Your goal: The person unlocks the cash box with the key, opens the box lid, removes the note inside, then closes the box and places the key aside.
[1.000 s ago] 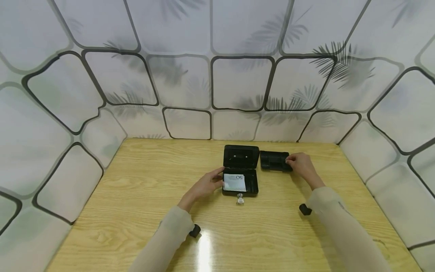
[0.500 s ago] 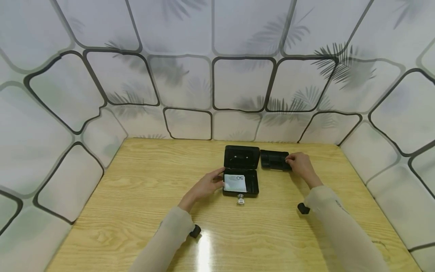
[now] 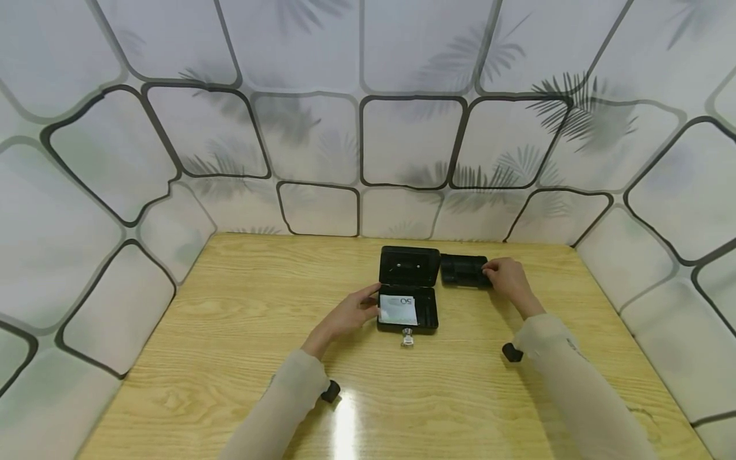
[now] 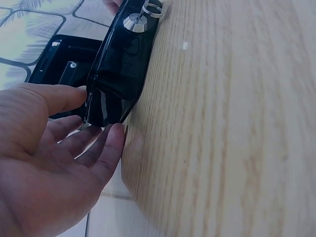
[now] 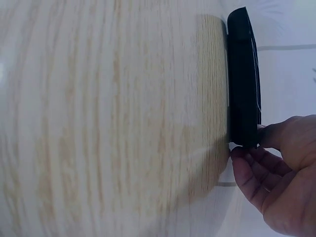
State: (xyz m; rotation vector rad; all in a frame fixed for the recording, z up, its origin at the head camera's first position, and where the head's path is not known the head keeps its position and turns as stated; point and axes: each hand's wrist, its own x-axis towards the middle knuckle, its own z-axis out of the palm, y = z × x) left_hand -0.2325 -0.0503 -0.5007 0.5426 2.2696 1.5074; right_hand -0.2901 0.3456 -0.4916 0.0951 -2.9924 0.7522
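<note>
Open black cash box [image 3: 407,291] at frame centre on the worktop [image 3: 230,332], lid up, a banknote [image 3: 398,309] inside, key [image 3: 407,337] in its front lock. Left hand [image 3: 347,314] grasps the box's left wall, thumb over the rim. Right hand [image 3: 508,281] pinches the black tray [image 3: 463,269] lying just right of the lid.
</note>
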